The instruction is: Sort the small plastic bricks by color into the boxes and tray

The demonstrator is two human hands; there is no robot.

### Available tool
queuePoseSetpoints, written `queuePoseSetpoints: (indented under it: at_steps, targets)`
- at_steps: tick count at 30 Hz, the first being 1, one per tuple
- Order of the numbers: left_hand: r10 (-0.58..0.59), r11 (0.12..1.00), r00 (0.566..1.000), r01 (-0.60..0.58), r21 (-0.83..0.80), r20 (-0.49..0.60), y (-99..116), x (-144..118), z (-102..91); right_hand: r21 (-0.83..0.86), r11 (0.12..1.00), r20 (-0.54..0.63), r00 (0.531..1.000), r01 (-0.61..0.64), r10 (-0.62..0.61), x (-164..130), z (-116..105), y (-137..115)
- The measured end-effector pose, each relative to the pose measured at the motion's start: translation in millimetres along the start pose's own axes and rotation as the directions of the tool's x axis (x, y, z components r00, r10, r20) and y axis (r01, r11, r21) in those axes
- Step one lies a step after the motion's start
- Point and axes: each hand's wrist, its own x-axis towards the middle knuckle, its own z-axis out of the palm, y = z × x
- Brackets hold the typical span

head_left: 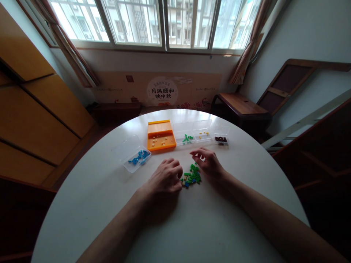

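A loose pile of small building bricks [192,174], mostly green with a few blue and tan ones, lies on the white table between my hands. My left hand [166,175] rests at the pile's left edge, its fingers curled in and closed. What they hold, if anything, is hidden. Just beyond the pile's right side, my right hand [207,161] is raised a little, fingers bent and tips drawn together toward the thumb. Anything in that pinch is too small to make out.
An orange tray [161,149] holds small pale pieces. A clear box [131,168] at left contains blue bricks. Clear lidded boxes [194,141] at the back hold green and yellow bricks; a smaller box [221,143] holds dark brown ones. The round table [109,212] curves away toward the window.
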Motion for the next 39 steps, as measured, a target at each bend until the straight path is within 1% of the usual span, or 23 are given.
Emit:
queuePoseSetpoints:
  at_steps: [4, 9, 11, 14, 16, 18, 21, 24, 28, 30, 32, 34, 35, 37, 39]
  targets:
    - [-0.004, 0.999, 1.000, 0.003, -0.043, -0.023, 3.3, 1.0, -1.3, 0.003, 1.000, 0.009, 1.000, 0.001, -0.001, -1.4, 1.0, -1.4]
    - [-0.024, 0.997, 0.997, 0.018, -0.076, -0.075, 0.1, -0.3, 2.1, 0.027, 1.000, 0.034, 0.999, -0.012, 0.011, -3.1, 2.1, -5.5]
    - [-0.034, 0.995, 0.988, 0.019, -0.096, -0.148, -2.5, -0.8, 4.2, 0.033, 0.999, 0.079, 0.997, 0.001, -0.004, -3.7, 2.8, -9.5]
    - [-0.026, 0.996, 0.960, 0.001, -0.089, -0.279, -6.7, -0.5, 7.5, 0.028, 0.997, 0.210, 0.974, 0.077, -0.081, -4.5, 4.8, -17.5]
    - [-0.005, 0.998, 0.948, -0.012, -0.053, -0.319, -8.6, 0.4, 9.5, 0.015, 0.992, 0.280, 0.952, 0.129, -0.128, -5.0, 6.8, -22.2]
    - [0.022, 0.999, 0.941, -0.030, -0.017, -0.338, -9.8, 1.3, 10.9, 0.000, 0.989, 0.299, 0.944, 0.145, -0.138, -5.3, 8.6, -25.0]
    - [0.040, 0.999, 0.926, -0.037, 0.015, -0.376, -11.0, 1.9, 12.1, -0.005, 0.992, 0.278, 0.953, 0.124, -0.118, -5.6, 9.8, -25.9]
    - [0.007, 1.000, 0.907, -0.001, 0.016, -0.421, -13.0, 1.1, 12.8, 0.005, 0.994, 0.264, 0.959, 0.108, -0.105, -3.6, 9.4, -25.1]
    - [-0.004, 1.000, 0.905, 0.010, 0.013, -0.425, -14.7, -0.7, 13.7, -0.063, 0.993, 0.230, 0.969, 0.103, -0.086, 12.3, 8.3, -22.0]
    - [0.010, 1.000, 0.911, 0.000, 0.023, -0.413, -14.5, -1.3, 14.3, -0.109, 0.991, 0.172, 0.983, 0.083, -0.063, 28.6, 7.5, -18.2]
    - [0.013, 1.000, 0.921, -0.002, 0.028, -0.390, -14.1, -1.6, 14.6, -0.124, 0.992, 0.071, 0.997, 0.033, -0.024, 49.2, 6.6, -13.0]
    - [0.017, 1.000, 0.931, -0.007, 0.029, -0.366, -13.5, -2.0, 14.4, -0.123, 0.992, -0.046, 0.999, -0.035, 0.030, 70.5, 6.1, -7.6]
    - [0.024, 0.999, 0.933, -0.015, 0.028, -0.358, -13.0, -2.2, 13.9, -0.123, 0.990, -0.086, 0.995, -0.063, 0.053, 79.9, 6.2, -5.1]
    - [0.030, 1.000, 0.932, -0.026, 0.014, -0.362, -11.5, -2.6, 12.0, -0.114, 0.987, -0.136, 0.986, -0.113, 0.097, 93.2, 7.4, -1.2]
    - [0.011, 0.999, 0.928, -0.022, -0.025, -0.371, -9.4, -3.2, 9.3, -0.090, 0.984, -0.153, 0.979, -0.151, 0.136, 97.0, 9.4, 1.4]
